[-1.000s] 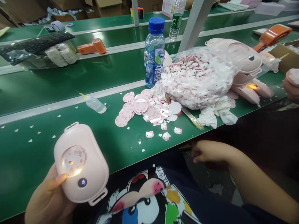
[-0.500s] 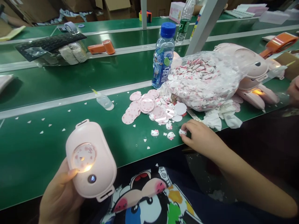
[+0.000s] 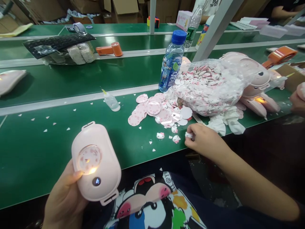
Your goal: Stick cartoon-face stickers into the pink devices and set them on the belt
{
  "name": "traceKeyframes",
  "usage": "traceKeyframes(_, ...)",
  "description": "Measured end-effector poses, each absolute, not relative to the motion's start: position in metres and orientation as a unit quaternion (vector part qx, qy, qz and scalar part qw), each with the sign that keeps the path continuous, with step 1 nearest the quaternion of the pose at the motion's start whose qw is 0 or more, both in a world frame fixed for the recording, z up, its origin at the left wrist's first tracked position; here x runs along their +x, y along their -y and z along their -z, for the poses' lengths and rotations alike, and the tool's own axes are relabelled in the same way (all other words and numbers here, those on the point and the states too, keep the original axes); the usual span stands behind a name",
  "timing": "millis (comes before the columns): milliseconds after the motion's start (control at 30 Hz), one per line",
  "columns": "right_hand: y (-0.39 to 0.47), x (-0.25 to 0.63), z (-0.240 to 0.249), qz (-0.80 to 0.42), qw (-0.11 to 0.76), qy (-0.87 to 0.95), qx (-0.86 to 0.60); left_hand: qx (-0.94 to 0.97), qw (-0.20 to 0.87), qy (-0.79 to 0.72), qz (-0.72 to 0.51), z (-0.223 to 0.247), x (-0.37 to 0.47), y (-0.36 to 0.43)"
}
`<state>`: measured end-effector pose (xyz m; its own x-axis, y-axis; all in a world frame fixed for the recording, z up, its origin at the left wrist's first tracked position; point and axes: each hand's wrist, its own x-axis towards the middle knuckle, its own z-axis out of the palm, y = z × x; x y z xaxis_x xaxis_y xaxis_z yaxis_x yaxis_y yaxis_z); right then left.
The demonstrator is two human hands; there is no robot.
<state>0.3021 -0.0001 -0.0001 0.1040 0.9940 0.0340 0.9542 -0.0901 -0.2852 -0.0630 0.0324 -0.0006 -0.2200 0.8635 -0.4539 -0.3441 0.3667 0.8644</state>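
A pale pink rounded device (image 3: 107, 159) with strap loops at both ends is held in my left hand (image 3: 68, 190), its thumb at the lower edge of a patterned round disc (image 3: 90, 156). A light glows there, and a small dark display sits below. At the table's front edge my right hand (image 3: 205, 138) pinches a small white cat-face piece (image 3: 189, 135). Just left of it lie more cat-face pieces (image 3: 176, 139). Behind them is a pile of pink and white round stickers (image 3: 153, 107), beside a clear bag (image 3: 209, 87) full of cat-face pieces.
A blue-capped bottle (image 3: 172, 62) stands behind the pile. A small dropper bottle (image 3: 111, 101) lies on the green table (image 3: 35, 162). More pink devices (image 3: 257, 76) are stacked at the right, near another person's hand (image 3: 298, 101). A grey post (image 3: 214, 30) rises behind the bag.
The view has shifted slightly, so most things appear farther right. A pink device shows more fully at the far left. Both hands keep their holds.
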Motion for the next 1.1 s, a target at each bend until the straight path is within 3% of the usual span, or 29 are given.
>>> traceKeyframes(267, 0.004, 0.260, -0.029, -0.112, 0.343, 0.727, -0.584, 0.232, 0.596, -0.569, -0.517, -0.006, -0.054, -0.032)
traceKeyframes(333, 0.003, 0.248, -0.032, -0.172, 0.402, 0.712, -0.549, 0.235, 0.598, -0.566, -0.517, -0.008, -0.049, -0.029)
traceKeyframes(400, 0.002, 0.239, -0.034, -0.308, 0.441, 0.650, -0.536, 0.236, 0.599, -0.561, -0.521, -0.009, -0.047, -0.027)
traceKeyframes(500, 0.001, 0.225, -0.032, -0.528, 0.457, 0.514, -0.498, 0.245, 0.603, -0.537, -0.537, -0.009, -0.046, -0.023)
traceKeyframes(600, 0.003, 0.212, -0.029, -0.627, 0.448, 0.450, -0.452, 0.264, 0.615, -0.515, -0.536, -0.009, -0.045, -0.019)
traceKeyframes(1100, 0.007, 0.197, -0.032, -0.633, 0.451, 0.457, -0.434, 0.290, 0.677, -0.476, -0.481, -0.002, -0.019, -0.002)
